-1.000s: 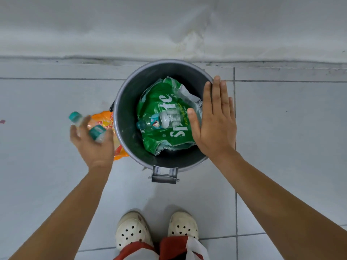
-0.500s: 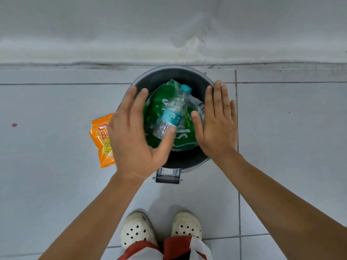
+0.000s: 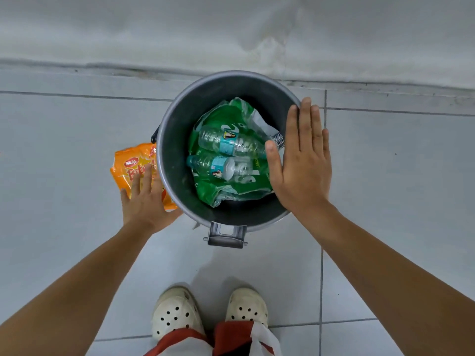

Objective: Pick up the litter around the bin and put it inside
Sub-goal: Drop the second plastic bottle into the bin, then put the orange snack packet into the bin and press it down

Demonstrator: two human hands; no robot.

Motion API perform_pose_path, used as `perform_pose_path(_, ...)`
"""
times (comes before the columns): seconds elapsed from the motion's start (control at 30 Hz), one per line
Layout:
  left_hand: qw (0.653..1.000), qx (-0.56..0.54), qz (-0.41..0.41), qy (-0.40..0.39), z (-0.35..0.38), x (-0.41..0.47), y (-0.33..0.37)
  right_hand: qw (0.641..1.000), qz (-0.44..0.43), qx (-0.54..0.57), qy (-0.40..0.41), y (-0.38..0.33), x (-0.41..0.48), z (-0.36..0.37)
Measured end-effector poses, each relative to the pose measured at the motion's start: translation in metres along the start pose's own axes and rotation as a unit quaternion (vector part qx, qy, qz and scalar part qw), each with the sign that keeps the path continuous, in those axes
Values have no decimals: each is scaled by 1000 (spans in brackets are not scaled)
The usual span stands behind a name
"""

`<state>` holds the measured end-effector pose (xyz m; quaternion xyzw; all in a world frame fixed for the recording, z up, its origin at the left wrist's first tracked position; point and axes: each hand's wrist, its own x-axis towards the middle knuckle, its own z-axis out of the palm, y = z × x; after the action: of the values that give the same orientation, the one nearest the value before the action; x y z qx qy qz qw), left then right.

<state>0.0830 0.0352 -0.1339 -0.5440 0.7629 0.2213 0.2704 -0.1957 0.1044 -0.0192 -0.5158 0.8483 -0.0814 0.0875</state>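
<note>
1. A round dark grey metal bin (image 3: 177, 140) stands on the pale grey floor tiles (image 3: 64, 140), close to the white wall (image 3: 128, 27), with a metal pedal bracket (image 3: 226, 236) at its near side.
2. Inside the bin lies a crumpled green plastic wrapper (image 3: 226, 186), and on it rest two clear plastic bottles with teal labels.
3. The farther clear bottle (image 3: 231, 143) lies with its long axis running left to right; its right end is hidden behind the thumb.
4. The nearer clear bottle (image 3: 218, 165) also lies left to right, its teal cap pointing to the left wall of the bin.
5. An orange crinkled snack packet (image 3: 131, 168) lies flat on the floor, touching the bin's left outer side, its long axis running away from the person.
6. The left hand (image 3: 146, 204) is over the packet's near end, fingers spread and empty; whether it touches the packet cannot be told.
7. The right hand (image 3: 303, 163) is flat over the bin's right rim, fingers straight and together, holding nothing.
8. Two cream perforated clogs (image 3: 177, 314) stand below the bin.
</note>
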Motion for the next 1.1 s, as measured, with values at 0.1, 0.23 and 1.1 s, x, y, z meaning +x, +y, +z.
perform_pose_path(0.1, 999, 43, -3, -14, 11, 0, 2, 1000, -2, 6, 7, 1, -1, 1)
perform_pose_path(0.23, 999, 26, 13, 42, 8, -6, 5, 1000, -4, 10, 11, 2, 0, 2)
perform_pose_path(1.1, 938, 167, 304, 3, -109, -69, 129, 987, -21, 157, 32, 5, -3, -8)
